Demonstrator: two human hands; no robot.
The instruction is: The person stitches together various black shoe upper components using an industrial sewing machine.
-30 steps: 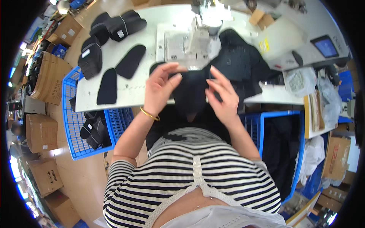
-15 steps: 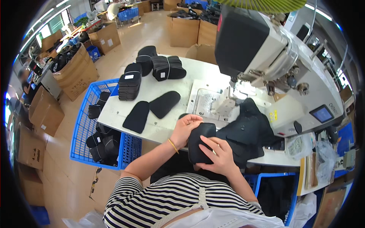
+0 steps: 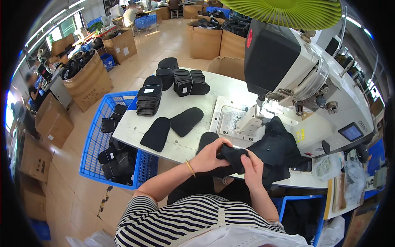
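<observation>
In front of my body, my left hand and my right hand grip a black fabric pad between them. The pad is bent and folded, with fingers and thumbs closed on its edges. Just beyond my left hand, another black piece lies at the table's near edge, partly covered by the hand. Right of my hands, a larger dark fabric piece drapes over the machine bed and table edge. Two loose black pads, one upright and one slanted, lie flat to the left.
A white sewing machine with a metal plate stands at right. Tied stacks of black pads sit on the white table. Blue crates flank the table's left; another crate is at lower right. Cartons stand behind.
The pad, earlier held broad side up, is now folded between my hands and slightly farther right. Both hands have shifted right and changed grip. The whole view has shifted slightly.
</observation>
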